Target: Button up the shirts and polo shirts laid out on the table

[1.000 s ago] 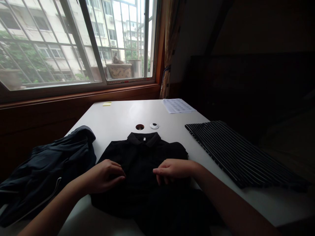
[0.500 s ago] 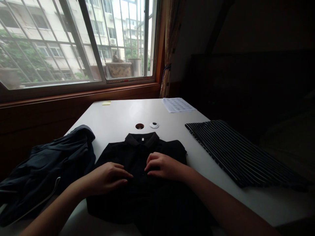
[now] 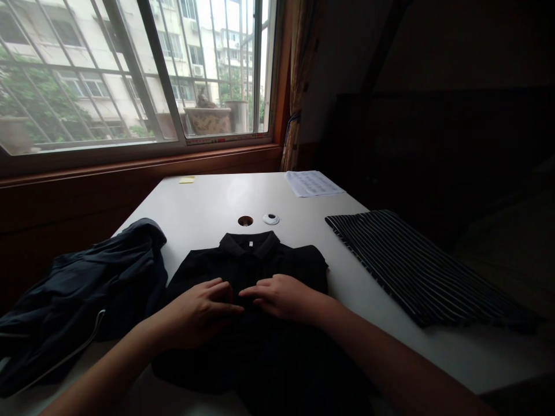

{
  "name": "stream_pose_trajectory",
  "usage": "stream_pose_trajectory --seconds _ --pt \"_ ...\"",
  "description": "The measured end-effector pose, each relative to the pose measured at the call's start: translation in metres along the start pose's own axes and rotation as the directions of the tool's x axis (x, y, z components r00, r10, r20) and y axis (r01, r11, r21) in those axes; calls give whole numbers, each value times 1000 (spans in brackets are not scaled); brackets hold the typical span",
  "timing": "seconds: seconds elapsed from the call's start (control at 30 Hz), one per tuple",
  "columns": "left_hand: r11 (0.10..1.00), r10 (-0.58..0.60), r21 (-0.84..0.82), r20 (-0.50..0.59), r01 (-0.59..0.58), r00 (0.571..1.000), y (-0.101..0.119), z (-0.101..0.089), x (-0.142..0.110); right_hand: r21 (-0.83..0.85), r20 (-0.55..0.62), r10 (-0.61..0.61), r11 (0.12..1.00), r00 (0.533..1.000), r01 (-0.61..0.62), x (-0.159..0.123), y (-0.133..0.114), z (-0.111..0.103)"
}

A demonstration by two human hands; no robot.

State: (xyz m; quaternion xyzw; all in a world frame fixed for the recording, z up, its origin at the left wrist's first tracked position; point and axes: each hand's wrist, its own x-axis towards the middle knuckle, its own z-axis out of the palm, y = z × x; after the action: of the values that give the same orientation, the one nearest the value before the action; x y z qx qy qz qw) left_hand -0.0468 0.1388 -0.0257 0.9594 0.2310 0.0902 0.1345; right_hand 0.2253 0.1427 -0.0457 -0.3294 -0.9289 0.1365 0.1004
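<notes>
Black collared shirt (image 3: 299, 263) lay on the white table (image 3: 199, 202), directly before the person, collar (image 3: 235, 245) toward the window (image 3: 208, 69) and a small pale label (image 3: 250, 244) showing inside the neck. Its lower part ran toward the wearer, lost in shadow.

Left hand (image 3: 208, 309): over the shirt front, fingers bent loosely, thumb and forefinger reaching inward. Right hand (image 3: 280, 296): opposite it, fingers partly curled and pointing at the left. Fingertips near one another but apart, below the collar. Neither hand was clenched; whether either pinched the fabric, I could not tell (black cloth in poor light hid any fold between the fingers).

Step in hand, as judged: close two-handed work along the middle of the shirt front, either straightening the cloth or handling its front opening. The next move called for a light fingertip grip on the fabric, both sides kept level, without dragging the collar askew.

Nearby: a crumpled dark blue garment (image 3: 102, 271) with white piping at the person's left; striped cloth (image 3: 416, 266) spread flat at the right. Beyond the collar, a round hole (image 3: 245, 221) in the tabletop and a white ring (image 3: 271, 219) beside it. Printed sheets (image 3: 313, 183) and a yellow note (image 3: 187, 179) lay near the far edge.
</notes>
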Motion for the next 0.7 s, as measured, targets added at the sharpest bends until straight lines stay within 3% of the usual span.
stream_pose_trajectory --seconds 0.4,0.7 --pt "996 67 -57 -46 -69 997 -6 4 -2 -103 139 31 995 990 -17 3 -9 -10" --pt "983 78 -163 -63 -88 995 -13 8 -6 -124 157 34 992 987 -14 3 -9 -11"
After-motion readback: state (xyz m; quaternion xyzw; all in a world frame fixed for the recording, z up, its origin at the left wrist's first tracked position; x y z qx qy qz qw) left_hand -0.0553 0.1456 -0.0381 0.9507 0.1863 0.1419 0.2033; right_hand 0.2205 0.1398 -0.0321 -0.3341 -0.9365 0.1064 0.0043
